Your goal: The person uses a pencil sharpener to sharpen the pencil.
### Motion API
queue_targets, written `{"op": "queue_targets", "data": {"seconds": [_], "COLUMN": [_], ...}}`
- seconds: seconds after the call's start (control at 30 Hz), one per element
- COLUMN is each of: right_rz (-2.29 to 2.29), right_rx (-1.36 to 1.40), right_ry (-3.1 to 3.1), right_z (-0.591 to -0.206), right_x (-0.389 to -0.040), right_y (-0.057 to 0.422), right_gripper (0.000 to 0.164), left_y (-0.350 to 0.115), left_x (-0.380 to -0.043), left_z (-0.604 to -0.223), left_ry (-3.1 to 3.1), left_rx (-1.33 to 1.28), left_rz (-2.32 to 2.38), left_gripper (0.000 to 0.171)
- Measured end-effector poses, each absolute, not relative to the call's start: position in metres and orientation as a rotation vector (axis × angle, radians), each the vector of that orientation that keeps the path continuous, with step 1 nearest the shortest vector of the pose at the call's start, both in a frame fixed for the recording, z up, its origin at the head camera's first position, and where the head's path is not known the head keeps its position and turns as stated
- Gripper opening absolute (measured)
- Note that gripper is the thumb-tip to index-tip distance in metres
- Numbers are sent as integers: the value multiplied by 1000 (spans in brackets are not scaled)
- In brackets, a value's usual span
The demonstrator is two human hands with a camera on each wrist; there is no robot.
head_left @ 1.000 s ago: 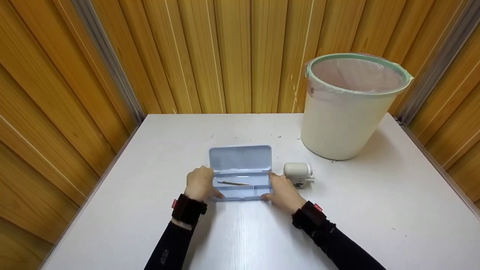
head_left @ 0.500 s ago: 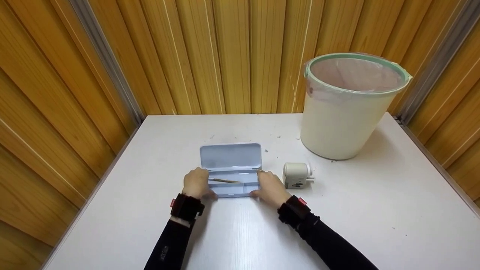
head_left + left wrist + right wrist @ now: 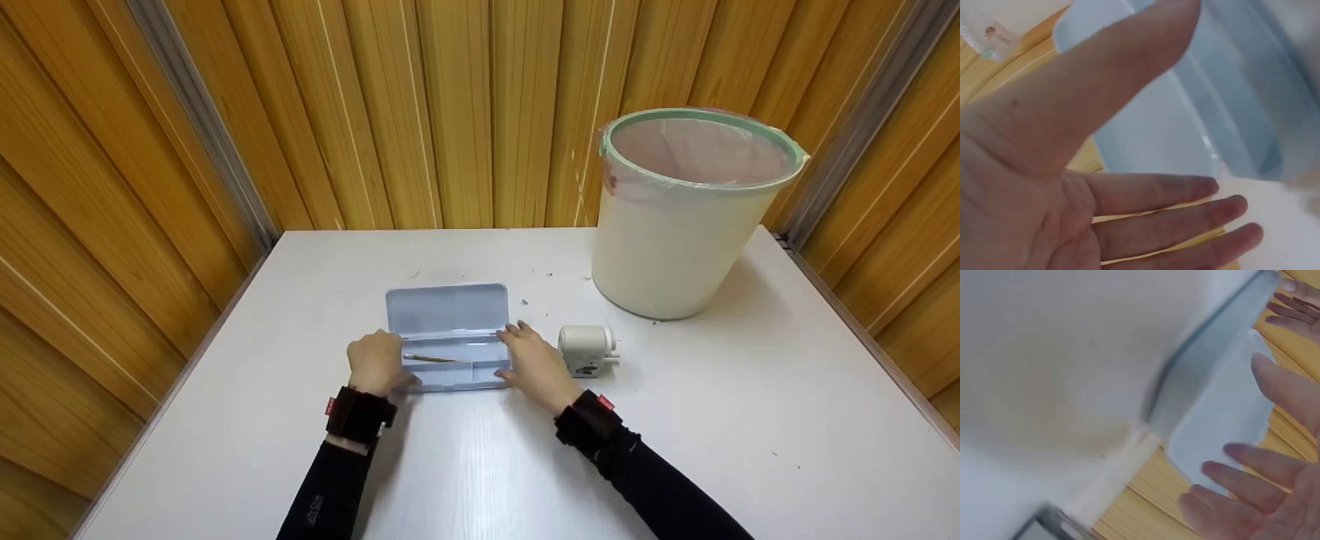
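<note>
A light blue pencil case (image 3: pixel 450 375) lies on the white table with its lid (image 3: pixel 448 309) tipped back. Inside, a thin brown pencil-like stick (image 3: pixel 435 358) rests in the long rear compartment, and a divider splits the front part. At the case's left end is my left hand (image 3: pixel 375 362), its fingers straight and thumb over the front corner in the left wrist view. My right hand (image 3: pixel 536 367) is at the right end with fingers spread; in the right wrist view these fingers (image 3: pixel 1247 484) look loose and apart from the case.
A white crank pencil sharpener (image 3: pixel 585 350) stands just right of my right hand. Behind it, at the back right, is a large cream bin (image 3: pixel 679 247) with a green rim and a clear liner. Small scraps lie on the table; wood-patterned walls (image 3: pixel 450 112) surround it.
The pencil case has shifted left, away from the sharpener, with both hands at its ends. My right hand's fingers have now spread and loosened from the right end. The head view has turned slightly.
</note>
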State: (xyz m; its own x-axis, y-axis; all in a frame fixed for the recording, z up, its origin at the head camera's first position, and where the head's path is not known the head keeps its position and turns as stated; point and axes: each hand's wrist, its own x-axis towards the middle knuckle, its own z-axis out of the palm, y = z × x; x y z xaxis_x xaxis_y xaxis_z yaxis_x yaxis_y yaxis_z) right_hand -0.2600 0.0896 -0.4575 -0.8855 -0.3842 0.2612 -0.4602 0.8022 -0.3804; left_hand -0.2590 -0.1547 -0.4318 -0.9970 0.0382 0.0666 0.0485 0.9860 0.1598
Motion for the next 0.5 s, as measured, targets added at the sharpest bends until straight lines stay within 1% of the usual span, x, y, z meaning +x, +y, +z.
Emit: {"op": "queue_targets", "data": {"seconds": [0.1, 0.17, 0.27, 0.4, 0.5], "right_rz": [655, 630, 592, 597, 623], "right_rx": [711, 699, 637, 542, 500], "right_ry": [-2664, -2593, -2567, -2682, -2808], "right_z": [-447, -441, -431, -421, -417], "right_x": [-256, -255, -258, -265, -269], "right_y": [105, 118, 137, 159, 170], "right_gripper": [46, 43, 51, 64, 68], "left_y": [-146, -137, -122, -98, -80], "left_x": [-259, -260, -262, -266, -268], "left_z": [-426, -424, -424, -429, -434], "left_ry": [-3003, -2951, -2889, -2866, -2866], "left_rx": [-171, -285, -490, -720, -818], "left_rz": [-323, -452, -580, -635, -652], "left_gripper": [50, 53, 62, 61, 62]}}
